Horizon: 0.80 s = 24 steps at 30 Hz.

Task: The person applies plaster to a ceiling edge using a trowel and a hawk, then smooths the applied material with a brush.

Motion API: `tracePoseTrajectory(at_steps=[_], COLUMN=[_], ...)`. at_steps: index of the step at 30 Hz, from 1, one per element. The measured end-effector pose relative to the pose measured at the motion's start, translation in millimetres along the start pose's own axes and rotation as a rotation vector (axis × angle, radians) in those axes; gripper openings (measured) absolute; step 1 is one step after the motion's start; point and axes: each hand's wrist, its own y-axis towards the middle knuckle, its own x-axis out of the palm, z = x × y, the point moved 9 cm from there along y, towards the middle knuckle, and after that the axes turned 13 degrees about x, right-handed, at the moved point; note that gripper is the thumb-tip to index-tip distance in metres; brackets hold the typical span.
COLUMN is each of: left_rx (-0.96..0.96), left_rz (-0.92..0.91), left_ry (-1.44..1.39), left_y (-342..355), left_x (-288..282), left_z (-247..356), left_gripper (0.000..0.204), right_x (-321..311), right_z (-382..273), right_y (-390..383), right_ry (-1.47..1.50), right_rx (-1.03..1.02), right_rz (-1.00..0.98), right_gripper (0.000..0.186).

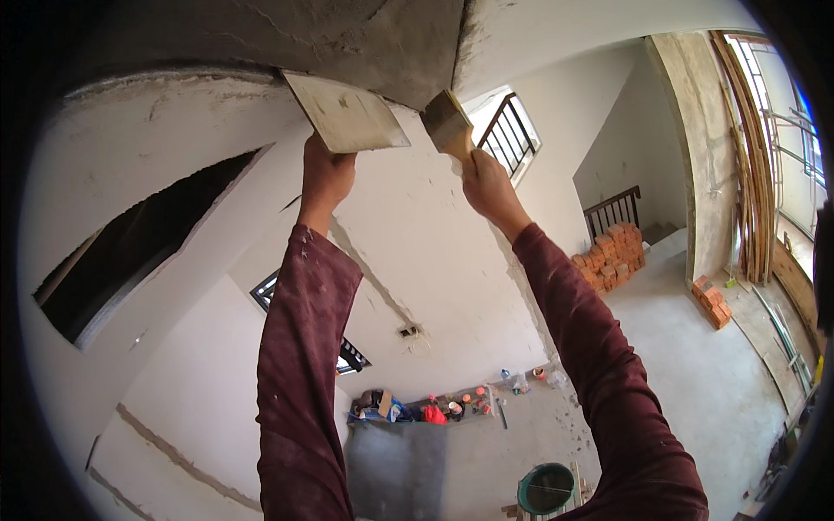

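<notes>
Both my arms, in dark red sleeves, reach up toward a grey unfinished ceiling patch. My left hand holds a flat plaster board from below, its far edge up against the ceiling. My right hand grips the handle of a wide putty trowel, whose blade touches the edge where the grey patch meets the white plastered ceiling.
Far below lies a concrete floor with a green bucket, a heap of small containers and bags by the wall, and stacks of red bricks. Wooden planks lean at right. A dark wall opening gapes at left.
</notes>
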Motion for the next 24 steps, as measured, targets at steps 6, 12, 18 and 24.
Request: tracePoseTrajectory(at_steps=[6, 12, 18, 24], left_rx=[0.035, -0.085, -0.009, 0.096], left_rz=[0.003, -0.035, -0.042, 0.04], left_ry=[-0.054, -0.105, -0.063, -0.067], left_y=[7.3, 2.5, 3.4, 10.1], left_x=[7.0, 7.3, 2.5, 10.5], left_z=[9.6, 4.3, -2.2, 13.3], left_gripper=[0.024, 0.024, 0.027, 0.024], right_x=[27.9, 11.8, 0.6, 30.3], right_z=[-47.0, -101.3, -51.1, -83.9], right_y=[20.8, -10.4, -25.6, 30.6], right_ry=[0.608, 0.681, 0.724, 0.773], right_rx=[0.425, 0.338, 0.458, 0.399], right_rz=[-0.391, -0.504, -0.4, -0.518], right_gripper=[0.021, 0.019, 0.018, 0.019])
